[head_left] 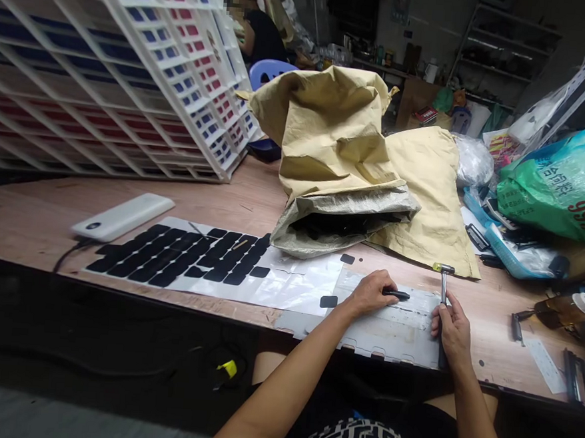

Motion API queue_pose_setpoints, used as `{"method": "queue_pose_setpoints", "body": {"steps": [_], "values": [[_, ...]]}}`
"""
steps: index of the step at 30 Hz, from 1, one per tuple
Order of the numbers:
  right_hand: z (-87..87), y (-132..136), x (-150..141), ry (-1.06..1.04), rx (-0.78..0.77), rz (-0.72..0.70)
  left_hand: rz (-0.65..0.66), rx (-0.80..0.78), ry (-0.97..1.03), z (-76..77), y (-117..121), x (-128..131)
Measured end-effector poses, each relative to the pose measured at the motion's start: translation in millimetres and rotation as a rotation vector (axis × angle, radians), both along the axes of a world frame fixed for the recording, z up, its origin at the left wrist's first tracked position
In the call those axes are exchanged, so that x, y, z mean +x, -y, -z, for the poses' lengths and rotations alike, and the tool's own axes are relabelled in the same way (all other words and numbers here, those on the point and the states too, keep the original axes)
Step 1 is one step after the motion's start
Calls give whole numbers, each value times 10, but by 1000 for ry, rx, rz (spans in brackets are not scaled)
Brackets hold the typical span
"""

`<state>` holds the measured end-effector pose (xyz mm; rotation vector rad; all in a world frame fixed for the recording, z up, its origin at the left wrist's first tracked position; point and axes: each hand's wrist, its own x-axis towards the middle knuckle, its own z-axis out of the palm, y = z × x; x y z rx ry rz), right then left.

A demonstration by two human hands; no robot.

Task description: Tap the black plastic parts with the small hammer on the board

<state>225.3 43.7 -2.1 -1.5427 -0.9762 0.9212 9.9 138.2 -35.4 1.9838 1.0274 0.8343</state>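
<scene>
A small black piece [398, 294] lies at the left hand [373, 291], over the pale plate [384, 339] at the near edge of the table, in front of the person. The left hand is closed on its left end; just how the fingertips meet it is too small to tell. The right hand [453, 330] grips a small hammer [444, 288] by its dark handle, to the right of the piece — the yellow-faced head points to the far side, and whether it touches anything below cannot be told.

The step in hand looks like steadying the black piece with the hammer at the ready. A next tap would call for the piece held flat and square, the head brought left over it, and the left fingertips kept out of its path.

To the left, a white sheet [300, 286] bears rows of dark rounded pieces [170, 254]; two loose ones lie near the plate's left side. Beyond the rows sits a white device [122, 217] with a dark cable [67, 250]. On the far side, a paper sack [338, 142] gapes toward the person, dark things inside, and a second sack [425, 188] lies to its right. Farther out stand a white crate [223, 134] at left and a green bag [550, 187] at right — with a co-worker [268, 37] beyond the crate.
</scene>
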Motion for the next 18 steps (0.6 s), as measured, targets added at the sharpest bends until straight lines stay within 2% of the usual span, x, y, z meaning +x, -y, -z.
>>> {"method": "queue_pose_setpoints", "body": {"steps": [9, 18], "values": [[14, 9, 15, -8, -10, -7, 16, 6, -18, -48, 28, -15], [6, 12, 4, -8, -7, -7, 16, 22, -18, -18, 22, -11]]}}
